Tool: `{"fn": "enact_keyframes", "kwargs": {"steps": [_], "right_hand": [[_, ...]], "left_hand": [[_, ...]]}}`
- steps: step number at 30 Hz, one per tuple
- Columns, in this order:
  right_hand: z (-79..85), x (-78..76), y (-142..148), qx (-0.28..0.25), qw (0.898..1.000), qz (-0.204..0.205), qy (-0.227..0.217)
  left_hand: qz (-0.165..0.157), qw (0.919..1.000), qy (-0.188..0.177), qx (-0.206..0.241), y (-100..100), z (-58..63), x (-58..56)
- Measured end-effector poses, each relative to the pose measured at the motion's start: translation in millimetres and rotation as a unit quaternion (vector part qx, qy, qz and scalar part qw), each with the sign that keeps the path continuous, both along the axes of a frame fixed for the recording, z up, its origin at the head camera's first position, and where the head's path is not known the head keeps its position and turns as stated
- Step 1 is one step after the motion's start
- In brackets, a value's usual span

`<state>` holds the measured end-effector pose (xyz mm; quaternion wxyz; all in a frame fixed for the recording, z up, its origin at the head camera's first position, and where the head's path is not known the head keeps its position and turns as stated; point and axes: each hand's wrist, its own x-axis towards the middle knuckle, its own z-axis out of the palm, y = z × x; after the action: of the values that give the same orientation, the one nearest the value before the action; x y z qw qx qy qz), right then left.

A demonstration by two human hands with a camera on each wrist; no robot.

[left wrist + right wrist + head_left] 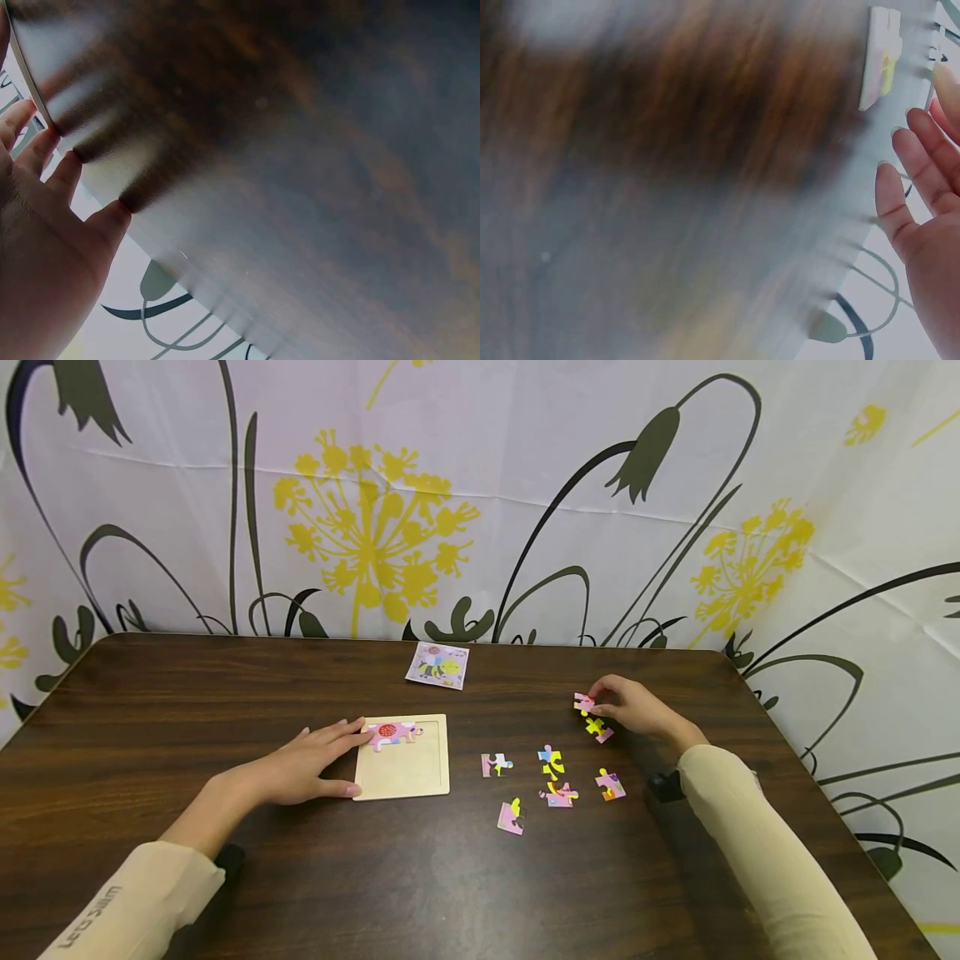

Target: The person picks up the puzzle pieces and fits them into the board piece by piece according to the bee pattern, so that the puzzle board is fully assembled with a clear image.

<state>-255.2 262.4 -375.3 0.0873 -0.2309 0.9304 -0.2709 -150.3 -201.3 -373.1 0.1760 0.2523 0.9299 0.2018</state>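
My left hand (pixel 303 768) rests against the left side of a shallow wooden puzzle tray (pixel 401 785), its fingers extended along the edge and the thumb at the lower corner. Joined pink puzzle pieces with a red round patch (pixel 387 732) lie in the tray's upper left. Over on the right, my right hand (pixel 636 706) pinches a pink puzzle piece (pixel 583 703) between thumb and finger. Just below it lies a yellow and pink piece (pixel 598 730). The right wrist view shows a piece with yellow (pixel 885 67) near the fingers; the held piece is mostly hidden there.
Several loose puzzle pieces lie right of the tray, among them a blue and yellow piece (pixel 551 762) and a pink corner piece (pixel 512 817). A picture card with a bee (pixel 438 665) lies near the far edge of the brown table (pixel 225 693). Behind hangs a flowered curtain (pixel 525 485).
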Motion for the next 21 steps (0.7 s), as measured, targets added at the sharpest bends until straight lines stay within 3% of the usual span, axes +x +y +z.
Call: {"fn": "enact_keyframes", "kwargs": {"steps": [13,21], "right_hand": [[24.5,7.5,-36,-0.037,0.998,0.052,0.019],[25.9,5.8,-67,-0.037,0.996,0.078,0.024]], "left_hand": [[-0.001,1.0000,0.004,-0.003,1,0.3,-0.5],[-0.001,1.0000,0.004,-0.004,1,1.1,-0.4]]}}
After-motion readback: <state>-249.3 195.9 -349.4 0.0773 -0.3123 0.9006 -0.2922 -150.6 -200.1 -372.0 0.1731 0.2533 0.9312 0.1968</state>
